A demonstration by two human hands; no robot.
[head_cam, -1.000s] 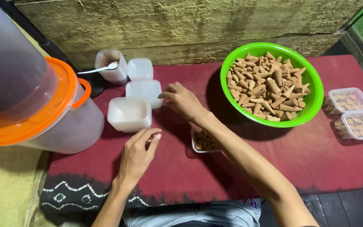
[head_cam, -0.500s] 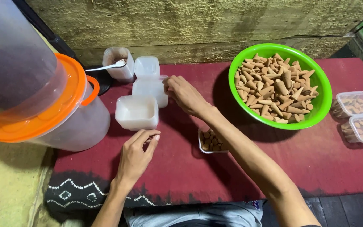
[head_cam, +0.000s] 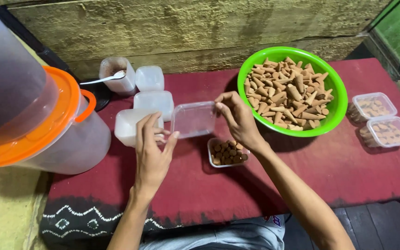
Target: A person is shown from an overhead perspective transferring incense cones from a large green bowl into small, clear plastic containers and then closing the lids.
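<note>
My right hand (head_cam: 238, 119) pinches the right edge of a clear plastic lid (head_cam: 193, 120) and holds it in the air above the red cloth. My left hand (head_cam: 152, 150) is open, fingers spread, its tips just at the lid's left edge. Below the lid, a small open box (head_cam: 227, 153) filled with brown cones sits on the cloth, right under my right wrist. A stack of white plastic boxes (head_cam: 128, 124) stands behind my left hand.
A green bowl (head_cam: 336, 113) heaped with brown cones stands at the back right. Two closed filled boxes (head_cam: 381, 120) lie at the far right. A large orange-lidded tub (head_cam: 47, 125) fills the left side. A small cup with a spoon (head_cam: 115, 74) and more white boxes (head_cam: 153, 90) stand by the wall.
My right hand has lifted a clear lid off the white stack and carried it right and toward me. My left hand has risen and opened toward the lid.
</note>
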